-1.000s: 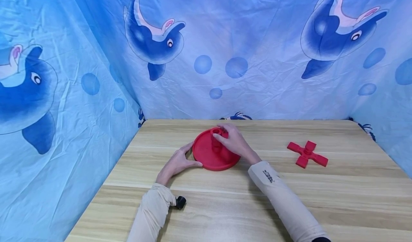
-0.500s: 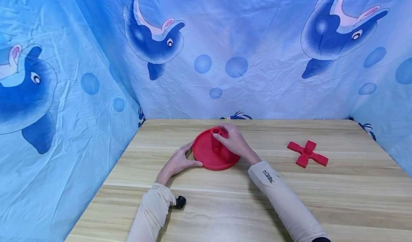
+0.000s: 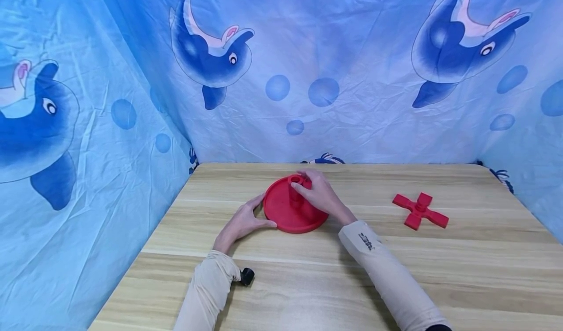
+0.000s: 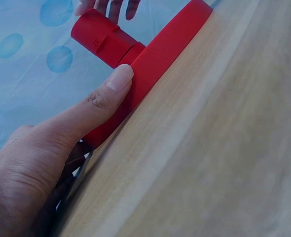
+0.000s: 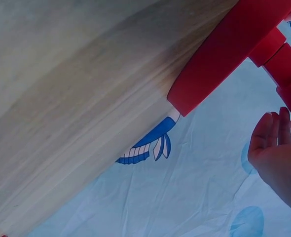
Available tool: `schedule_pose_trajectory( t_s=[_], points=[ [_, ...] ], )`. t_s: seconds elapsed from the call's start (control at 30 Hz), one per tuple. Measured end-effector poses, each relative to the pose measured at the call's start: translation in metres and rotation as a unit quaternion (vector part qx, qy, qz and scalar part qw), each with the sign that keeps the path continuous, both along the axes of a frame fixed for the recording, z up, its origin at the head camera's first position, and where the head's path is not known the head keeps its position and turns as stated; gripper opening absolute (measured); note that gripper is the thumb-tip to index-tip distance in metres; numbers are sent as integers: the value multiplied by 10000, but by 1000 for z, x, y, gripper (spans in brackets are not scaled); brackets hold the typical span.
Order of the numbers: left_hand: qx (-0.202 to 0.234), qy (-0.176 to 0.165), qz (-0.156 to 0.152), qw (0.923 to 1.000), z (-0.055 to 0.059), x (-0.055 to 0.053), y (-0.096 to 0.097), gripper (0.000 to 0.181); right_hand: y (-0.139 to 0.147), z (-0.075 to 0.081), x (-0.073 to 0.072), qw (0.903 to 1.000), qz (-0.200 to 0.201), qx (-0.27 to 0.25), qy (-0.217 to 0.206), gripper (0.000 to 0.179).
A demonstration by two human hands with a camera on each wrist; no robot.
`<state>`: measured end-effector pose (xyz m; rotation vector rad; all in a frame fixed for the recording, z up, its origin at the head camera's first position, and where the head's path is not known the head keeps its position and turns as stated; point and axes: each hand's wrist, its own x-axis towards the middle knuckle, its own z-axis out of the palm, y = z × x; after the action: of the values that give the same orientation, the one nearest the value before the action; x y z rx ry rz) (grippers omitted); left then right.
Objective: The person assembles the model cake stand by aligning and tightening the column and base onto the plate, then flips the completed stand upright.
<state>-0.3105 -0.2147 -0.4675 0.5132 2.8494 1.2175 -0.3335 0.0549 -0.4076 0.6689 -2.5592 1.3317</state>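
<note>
A round red disc (image 3: 281, 216) with a raised rim lies on the wooden table, and a hollow red post (image 3: 295, 196) stands upright at its middle. My left hand (image 3: 242, 223) grips the disc's left side, thumb at the near rim and fingers round the far side. In the left wrist view the thumb (image 4: 103, 98) presses the rim. My right hand (image 3: 323, 194) holds the upper part of the post from the right, thumb on the near side. The right wrist view shows the stepped post (image 5: 283, 64) and curled fingers by its top.
A flat red four-armed cross piece (image 3: 421, 210) with a raised centre lies on the right of the table (image 3: 299, 287). A blue dolphin-print curtain (image 3: 281, 42) hangs behind and at both sides. A small black device (image 3: 247, 276) sits at my left cuff.
</note>
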Motion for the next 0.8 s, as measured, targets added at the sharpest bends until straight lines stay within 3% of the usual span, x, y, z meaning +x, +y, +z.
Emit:
schedule_pose_trajectory(
  t_s=[0.3,0.53,0.8],
  points=[
    [50,82,-42,9999,-1,0,0,107,1,-1,0,9997,230,107,72,53],
    [74,54,-51,9999,-2,1,-1,107,0,-3,0,9996,-58,267,4,57],
    [78,82,-72,9999,0,1,-1,107,-1,-1,1,9992,-25,400,55,55]
  ],
)
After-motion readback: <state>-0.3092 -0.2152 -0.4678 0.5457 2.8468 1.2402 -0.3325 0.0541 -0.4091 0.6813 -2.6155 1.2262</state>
